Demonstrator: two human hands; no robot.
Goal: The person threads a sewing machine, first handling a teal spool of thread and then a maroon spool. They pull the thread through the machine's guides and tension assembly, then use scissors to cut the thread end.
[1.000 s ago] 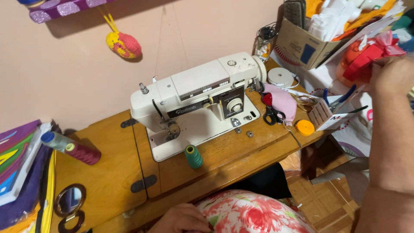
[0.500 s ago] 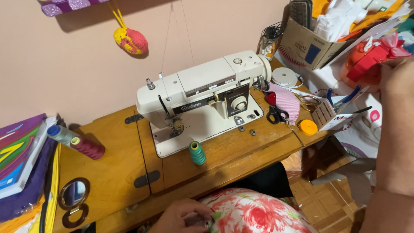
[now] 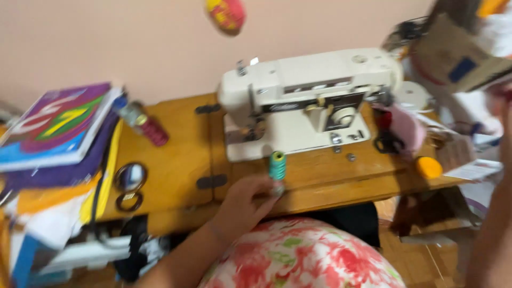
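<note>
Blurred left hand [image 3: 246, 204] pinches the green thread spool's [image 3: 277, 166] base; right hand's grip unreadable, cropped.

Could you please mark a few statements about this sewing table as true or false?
1. The left hand touches the base of the green spool. True.
2. The spool lies flat. False: it stands upright.
3. The sewing machine is black. False: it is cream-white.
4. A round mirror lies left of the hand. True.
5. The books sit right of the machine. False: they are at the left.
</note>
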